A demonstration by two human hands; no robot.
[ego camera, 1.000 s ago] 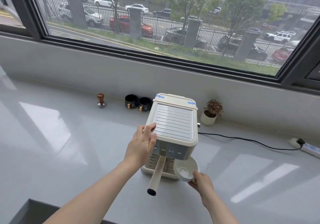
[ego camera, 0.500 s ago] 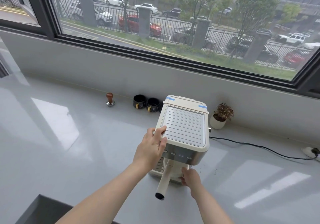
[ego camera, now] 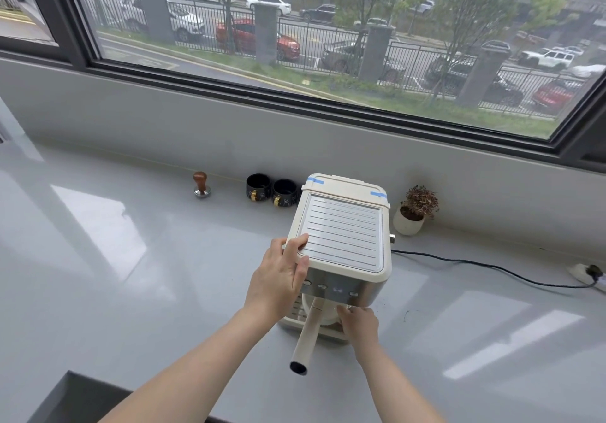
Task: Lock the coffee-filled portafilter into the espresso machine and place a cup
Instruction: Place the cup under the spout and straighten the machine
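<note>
A cream espresso machine stands on the grey counter. The portafilter's cream handle sticks out from under its front toward me. My left hand grips the machine's top left front corner. My right hand reaches under the front panel and holds a white cup on the drip tray; most of the cup is hidden by the panel and the handle.
A wooden-topped tamper and two black cups stand by the wall at the back left. A small potted plant sits right of the machine. A black cable runs to a socket strip at the right.
My right hand has carried the white cup from in front of the machine in under the front panel onto the drip tray. The left hand stays on the machine's corner.
</note>
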